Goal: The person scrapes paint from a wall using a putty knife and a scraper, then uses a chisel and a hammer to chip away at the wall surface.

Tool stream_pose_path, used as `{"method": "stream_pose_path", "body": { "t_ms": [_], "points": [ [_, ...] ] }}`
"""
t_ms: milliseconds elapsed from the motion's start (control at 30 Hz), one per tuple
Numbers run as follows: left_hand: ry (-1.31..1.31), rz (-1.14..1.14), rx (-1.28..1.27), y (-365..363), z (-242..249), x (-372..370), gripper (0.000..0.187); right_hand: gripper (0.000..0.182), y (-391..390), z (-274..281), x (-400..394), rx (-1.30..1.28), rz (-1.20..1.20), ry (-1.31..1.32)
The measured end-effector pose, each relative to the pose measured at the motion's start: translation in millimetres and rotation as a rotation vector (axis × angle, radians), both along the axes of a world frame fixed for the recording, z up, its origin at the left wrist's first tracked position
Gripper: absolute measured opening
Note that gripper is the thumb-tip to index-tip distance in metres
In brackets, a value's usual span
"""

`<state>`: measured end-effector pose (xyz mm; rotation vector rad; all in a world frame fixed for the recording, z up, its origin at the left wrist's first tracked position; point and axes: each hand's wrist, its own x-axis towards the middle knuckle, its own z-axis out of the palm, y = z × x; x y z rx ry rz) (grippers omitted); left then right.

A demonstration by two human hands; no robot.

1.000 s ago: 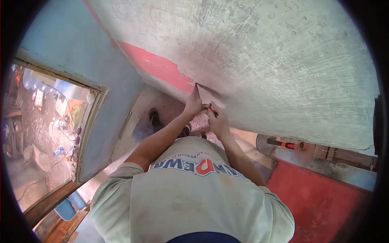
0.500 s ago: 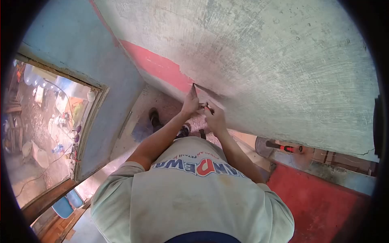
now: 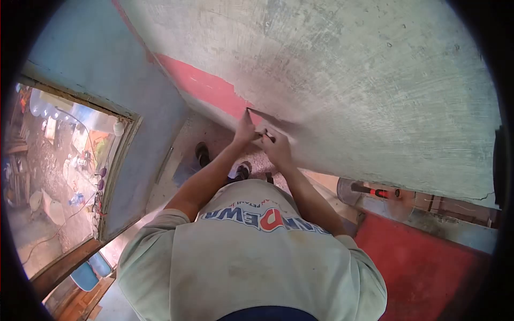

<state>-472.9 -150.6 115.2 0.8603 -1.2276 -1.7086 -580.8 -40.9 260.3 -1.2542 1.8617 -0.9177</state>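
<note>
Both my hands are at the lower part of the pale, scuffed wall (image 3: 342, 80), by the end of a pink painted band (image 3: 201, 85). My right hand (image 3: 277, 151) is closed around the dark handle of what looks like a wide scraper (image 3: 267, 114). The tool's thin dark edge lies along the wall, and a shadow beside it blurs its outline. My left hand (image 3: 245, 130) grips the tool's left end, one finger stretched up toward its corner. Much of the tool is hidden by my fingers.
Below my arms are my shoes (image 3: 243, 170) on a dusty floor. A bluish wall (image 3: 155, 107) with a window-like opening (image 3: 59, 160) stands at left. Right of me, a red-and-black-handled tool (image 3: 379, 192) lies on a ledge, near a red surface (image 3: 412, 262).
Both hands and the scraper have shifted slightly left along the wall, still together. The view has also moved a little, and more of my shoe shows below my arms.
</note>
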Motion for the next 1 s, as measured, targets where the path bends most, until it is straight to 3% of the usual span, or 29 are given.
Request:
{"method": "stream_pose_path", "body": {
  "t_ms": [67,100,200,300,400,467,600,733,800,900,1000],
  "points": [
    [0.158,-0.009,0.181,-8.2,20.3,12.3,0.078,0.042,-11.1,-19.4,11.5,-0.004,-0.006,0.063],
    [0.036,0.002,0.145,-12.0,-6.4,12.5,0.083,0.041,-14.2,-24.6,14.6,-0.005,-0.003,0.094],
    [-0.244,0.031,-0.202,-6.5,-55.6,-4.5,0.082,0.04,11.2,-8.4,6.4,0.067,-0.104,-0.154],
    [-0.163,0.111,-0.136,22.0,6.9,-14.1,0.081,0.041,29.3,-1.0,-6.3,0.054,-0.101,-0.165],
    [-0.02,0.063,0.046,4.4,10.0,4.4,0.08,0.036,2.3,-6.8,4.2,0.031,0.014,0.018],
    [0.012,0.025,0.136,-8.9,9.1,16.2,0.079,0.036,-12.1,-59.6,11.9,-0.09,-0.012,0.124],
    [0.131,0.013,0.293,16.6,51.7,7.3,0.086,0.033,10.1,-45.1,5.3,-0.078,-0.087,-0.051],
    [0.055,0.039,0.233,27.1,51.2,-3.5,0.087,0.036,28.9,-10.8,-3.6,-0.006,-0.046,-0.065],
    [-0.015,-0.016,0.261,9.2,43.3,7.6,0.087,0.038,11.4,-15.6,10.9,-0.108,-0.079,0.065],
    [-0.093,-0.069,0.266,-8.4,33.9,22.9,0.088,0.034,-13.5,-33.3,19.6,-0.035,-0.037,0.105],
    [-0.083,0.012,0.065,17.5,73.1,8.3,0.072,0.035,7.7,-26.8,13.9,-0.118,-0.112,-0.065]
  ]
}}
